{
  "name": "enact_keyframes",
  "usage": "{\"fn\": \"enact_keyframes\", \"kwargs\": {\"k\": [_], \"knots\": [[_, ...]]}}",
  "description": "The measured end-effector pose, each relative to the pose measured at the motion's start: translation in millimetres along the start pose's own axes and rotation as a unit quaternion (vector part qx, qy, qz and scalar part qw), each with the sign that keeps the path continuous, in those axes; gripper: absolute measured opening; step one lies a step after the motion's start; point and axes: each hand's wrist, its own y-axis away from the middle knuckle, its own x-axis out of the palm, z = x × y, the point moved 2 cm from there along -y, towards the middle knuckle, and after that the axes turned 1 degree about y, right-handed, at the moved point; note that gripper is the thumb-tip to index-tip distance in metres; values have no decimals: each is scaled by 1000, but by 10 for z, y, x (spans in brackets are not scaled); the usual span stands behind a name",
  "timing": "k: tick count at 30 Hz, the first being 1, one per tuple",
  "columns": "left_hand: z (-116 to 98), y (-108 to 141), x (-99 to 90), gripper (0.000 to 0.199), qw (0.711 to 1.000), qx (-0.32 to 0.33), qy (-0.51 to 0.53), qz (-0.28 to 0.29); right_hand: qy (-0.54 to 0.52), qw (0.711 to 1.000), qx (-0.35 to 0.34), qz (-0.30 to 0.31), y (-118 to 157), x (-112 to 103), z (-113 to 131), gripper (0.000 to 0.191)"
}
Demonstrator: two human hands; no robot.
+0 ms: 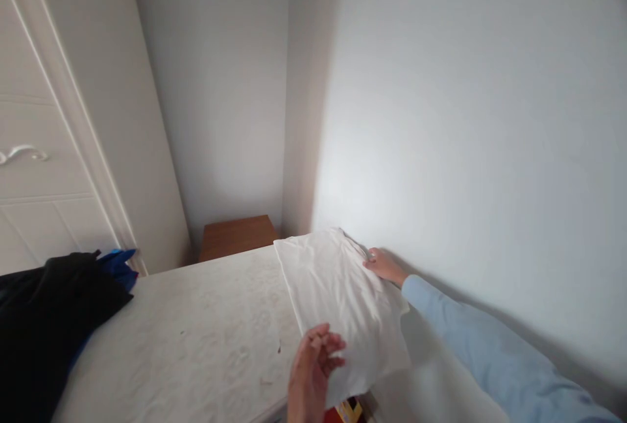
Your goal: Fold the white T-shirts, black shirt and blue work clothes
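A thin, creased white cloth [337, 292] lies spread over the right part of a pale, faintly patterned surface [210, 331], and its near end droops over the front edge. My right hand [385, 266], at the end of a light blue sleeve, is at the cloth's edge by the wall, with thumb and fingers pinched on it. At the near edge, my left hand [317, 367] is held over the cloth's border, palm turned to the right. Its fingers are loosely bent and apart, with nothing visible between them. What kind of cloth it is, I cannot tell.
Black clothing [59, 318] with a blue piece [117, 263] beside it lies at the left. Behind stands a brown wooden top [238, 235]. A white wardrobe [53, 123] rises at the left, and the wall [465, 116] borders the right. Below the cloth, a red and yellow item [349, 410] shows.
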Motion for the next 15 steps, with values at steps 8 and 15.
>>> {"fn": "enact_keyframes", "kwargs": {"k": [8, 15], "knots": [[-502, -374, -436, 48, 765, 220, -605, 7, -113, 990, 46, -67, 914, -51, -306, 27], [-524, -234, -148, 48, 578, 200, -789, 54, -282, 943, 137, -110, 1604, 270, -737, 29]]}}
